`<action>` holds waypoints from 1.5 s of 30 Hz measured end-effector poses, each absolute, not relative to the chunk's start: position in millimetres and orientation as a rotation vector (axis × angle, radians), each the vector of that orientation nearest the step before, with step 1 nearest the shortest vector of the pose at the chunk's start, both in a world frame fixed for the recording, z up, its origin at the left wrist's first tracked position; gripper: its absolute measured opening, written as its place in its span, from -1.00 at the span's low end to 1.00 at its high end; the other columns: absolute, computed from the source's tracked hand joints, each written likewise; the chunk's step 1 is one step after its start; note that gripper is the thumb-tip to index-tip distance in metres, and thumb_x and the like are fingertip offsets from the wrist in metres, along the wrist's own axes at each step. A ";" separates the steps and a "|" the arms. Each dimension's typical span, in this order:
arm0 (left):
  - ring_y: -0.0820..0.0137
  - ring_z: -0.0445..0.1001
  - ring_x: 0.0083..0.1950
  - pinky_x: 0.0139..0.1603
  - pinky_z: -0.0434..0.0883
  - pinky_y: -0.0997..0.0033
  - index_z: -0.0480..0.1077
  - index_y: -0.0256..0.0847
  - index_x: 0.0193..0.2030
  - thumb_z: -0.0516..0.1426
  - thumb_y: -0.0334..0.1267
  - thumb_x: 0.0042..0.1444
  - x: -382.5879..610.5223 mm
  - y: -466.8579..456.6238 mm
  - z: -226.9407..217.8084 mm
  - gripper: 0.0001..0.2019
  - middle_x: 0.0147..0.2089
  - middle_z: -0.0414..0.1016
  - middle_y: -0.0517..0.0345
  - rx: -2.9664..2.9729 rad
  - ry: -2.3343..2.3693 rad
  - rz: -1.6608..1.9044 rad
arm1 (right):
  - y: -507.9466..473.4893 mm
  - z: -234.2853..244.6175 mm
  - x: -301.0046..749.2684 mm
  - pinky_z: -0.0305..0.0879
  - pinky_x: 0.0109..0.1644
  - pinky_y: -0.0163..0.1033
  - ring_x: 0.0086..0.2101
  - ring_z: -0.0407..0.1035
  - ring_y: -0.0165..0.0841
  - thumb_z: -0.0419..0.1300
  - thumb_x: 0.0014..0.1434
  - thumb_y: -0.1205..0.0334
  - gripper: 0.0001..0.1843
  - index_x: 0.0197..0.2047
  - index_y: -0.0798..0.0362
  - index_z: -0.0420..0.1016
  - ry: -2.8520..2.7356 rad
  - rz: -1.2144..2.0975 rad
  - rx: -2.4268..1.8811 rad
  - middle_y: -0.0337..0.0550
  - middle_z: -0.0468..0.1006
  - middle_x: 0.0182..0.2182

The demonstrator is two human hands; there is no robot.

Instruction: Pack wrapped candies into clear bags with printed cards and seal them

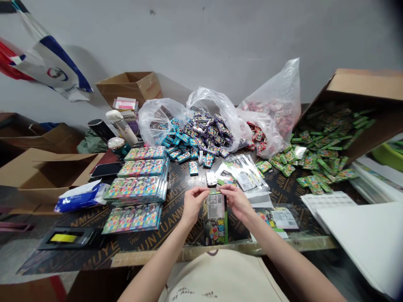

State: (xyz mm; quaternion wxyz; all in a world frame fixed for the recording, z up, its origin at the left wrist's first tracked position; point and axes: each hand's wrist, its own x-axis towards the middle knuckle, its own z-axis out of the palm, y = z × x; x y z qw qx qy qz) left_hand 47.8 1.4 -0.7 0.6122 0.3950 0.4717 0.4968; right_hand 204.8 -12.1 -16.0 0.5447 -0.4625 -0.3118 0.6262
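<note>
Both of my hands are at the top end of a flat printed packet (215, 224), which lies at the front of the table with black, green and grey print facing up. My left hand (193, 205) pinches its upper left corner between thumb and fingers. At the upper right corner, my right hand (236, 202) makes a similar pinch. Just beyond my fingertips lie a small white-topped box (211, 178) and a blue small box (193, 168). Flat clear sleeves with printed cards (247, 174) are spread beyond my right hand.
Stacks of colourful flat packs (134, 188) stand on the left. Plastic bags hold blue small packs (176, 142), purple packs (214, 132) and red packs (260, 134). Green packs (315, 161) spill from a tipped carton (355, 96). Bottles (121, 126) and white sheets (362, 243) flank the table.
</note>
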 end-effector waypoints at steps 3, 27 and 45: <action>0.37 0.43 -0.38 -0.28 0.32 0.42 0.50 -0.26 -0.53 0.26 -0.24 -0.20 40.4 5.0 3.5 -0.88 -0.47 0.52 0.11 1.295 1.147 1.112 | -18.3 -11.4 208.0 0.31 -0.12 -0.14 -0.29 0.44 -0.29 0.29 -0.08 0.20 -0.84 -0.38 0.05 0.54 -0.998 1.254 -1.126 -0.17 0.59 -0.34; 0.44 0.32 -0.34 -0.35 0.26 0.48 0.46 -0.09 -0.13 0.01 -0.34 0.15 32.7 1.5 17.2 -0.76 -0.36 0.30 0.13 2.346 0.968 0.775 | -25.0 -17.9 257.2 0.11 0.12 -0.14 0.05 0.22 -0.29 0.05 0.18 0.17 -0.67 0.01 -0.04 0.38 -1.766 0.620 -1.314 -0.14 0.35 0.06; 0.41 0.29 -0.33 -0.34 0.23 0.46 0.35 -0.24 -0.36 0.02 -0.32 0.13 43.2 -3.2 22.2 -0.88 -0.38 0.21 0.16 2.396 1.055 0.717 | -21.2 -91.2 389.5 -0.06 -0.14 -0.16 -0.25 0.22 -0.26 0.17 0.00 0.33 -0.89 -0.34 0.01 0.47 -1.852 0.233 -1.999 -0.16 0.46 -0.39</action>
